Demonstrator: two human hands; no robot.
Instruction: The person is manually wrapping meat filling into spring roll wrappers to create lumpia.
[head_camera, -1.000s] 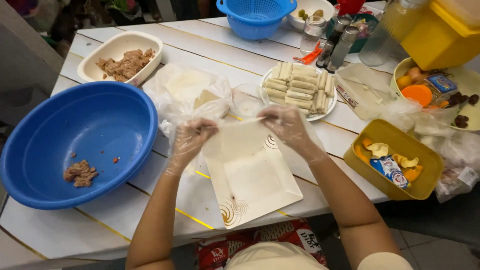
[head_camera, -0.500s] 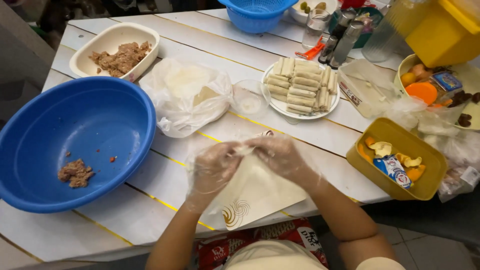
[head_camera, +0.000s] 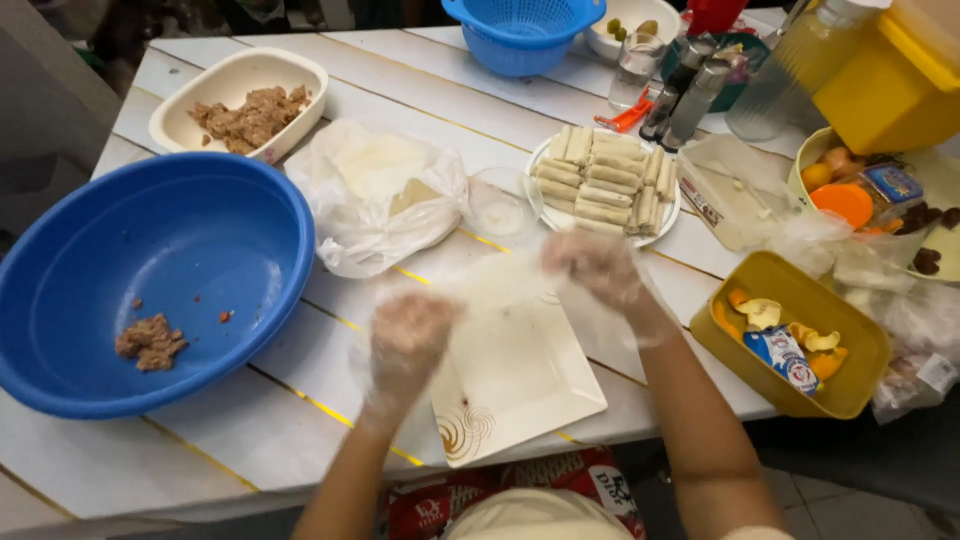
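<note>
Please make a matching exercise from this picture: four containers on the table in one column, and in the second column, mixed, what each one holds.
Containers:
1. big blue bowl
2. cream oval dish
3. round white plate
4. yellow rectangular tub

Contents:
A. a row of pale rolled wraps
B. a heap of brown minced filling, filling most of it
C. one small lump of brown filling and a few crumbs
D. peels and a small packet

Pairs: 1-C, 2-B, 3-A, 4-D

White slatted table (head_camera: 200, 455), dim floor beyond
</note>
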